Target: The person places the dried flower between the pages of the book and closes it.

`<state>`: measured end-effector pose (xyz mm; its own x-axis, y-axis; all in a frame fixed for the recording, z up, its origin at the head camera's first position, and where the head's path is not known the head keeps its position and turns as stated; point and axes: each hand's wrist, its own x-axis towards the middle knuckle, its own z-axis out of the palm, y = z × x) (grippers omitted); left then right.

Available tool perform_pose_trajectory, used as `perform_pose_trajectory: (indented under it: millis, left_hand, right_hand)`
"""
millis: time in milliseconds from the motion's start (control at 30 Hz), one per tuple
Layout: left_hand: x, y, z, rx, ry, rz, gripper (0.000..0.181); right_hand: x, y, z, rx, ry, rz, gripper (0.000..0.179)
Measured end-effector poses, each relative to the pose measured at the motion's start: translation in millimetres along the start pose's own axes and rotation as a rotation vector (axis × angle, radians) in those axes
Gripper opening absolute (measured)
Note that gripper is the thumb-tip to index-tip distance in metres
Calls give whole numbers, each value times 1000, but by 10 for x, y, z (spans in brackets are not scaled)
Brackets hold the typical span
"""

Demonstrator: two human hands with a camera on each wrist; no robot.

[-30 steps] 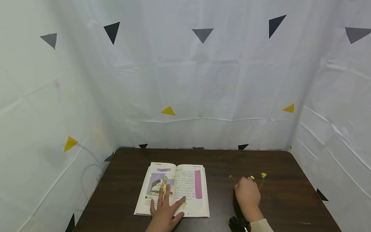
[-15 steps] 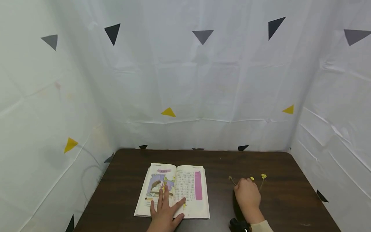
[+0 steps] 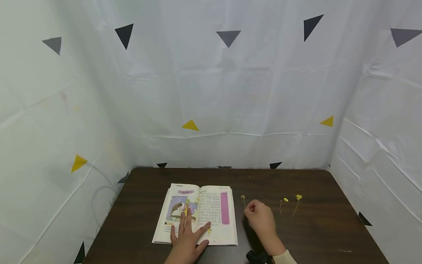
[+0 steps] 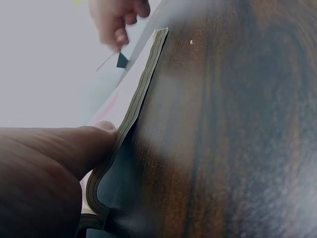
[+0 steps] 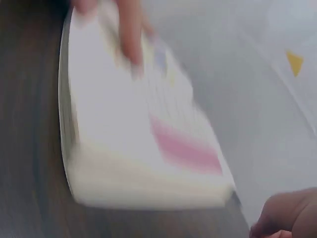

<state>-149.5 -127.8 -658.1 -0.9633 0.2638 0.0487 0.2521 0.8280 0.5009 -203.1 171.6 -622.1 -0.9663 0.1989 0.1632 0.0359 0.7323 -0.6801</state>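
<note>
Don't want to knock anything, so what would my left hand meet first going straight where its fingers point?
Beyond the open book under your left hand, probably the white curtain behind the table; the way looks free, though depth is unclear.

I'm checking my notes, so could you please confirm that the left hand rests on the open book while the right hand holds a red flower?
Not quite: the flower held by the right hand is yellow, not red, as the head view shows.
</note>
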Motion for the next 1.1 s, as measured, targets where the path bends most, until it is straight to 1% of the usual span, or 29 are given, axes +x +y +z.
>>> perform_pose_trajectory:
  millis: [100, 133, 233, 300, 400, 467, 567, 700, 767, 867, 967, 1100]
  left_hand:
    - [-11, -12, 12, -11, -15, 1, 54]
    - [-17, -13, 15, -14, -17, 4, 54]
    - [-30, -30, 32, -13, -10, 15, 54]
    - [-31, -49, 36, -3, 9, 23, 54]
    - [-27, -86, 30, 6, 19, 20, 53]
    - [-28, -101, 15, 4, 13, 16, 53]
    - [-40, -117, -4, -2, -5, 8, 52]
    - [-54, -134, -3, 7, -9, 15, 51]
    - [-50, -133, 4, 11, -6, 24, 51]
    - [-40, -117, 20, 9, -17, 27, 51]
    - [-36, -89, 25, 4, -22, 27, 51]
    - [-22, -56, 17, 8, -1, 33, 50]
  right_hand:
    - [-61, -143, 172, 160, -61, 51, 8]
    - [-82, -180, 225, 194, -75, 62, 8]
    - [-134, -303, 336, 294, -112, 69, 7]
    - [-151, -392, 403, 357, -147, 64, 6]
    - [-157, -527, 532, 428, -204, 51, 5]
    - [-174, -616, 631, 459, -226, 38, 5]
    - [-200, -754, 774, 511, -245, 21, 6]
    - [-179, -909, 942, 605, -263, 37, 8]
    - [-139, -923, 1025, 652, -280, 57, 11]
    - [-96, -872, 1110, 687, -323, 61, 13]
    - [-80, -809, 1122, 681, -360, 59, 13]
    - [-41, -785, 1119, 653, -356, 52, 12]
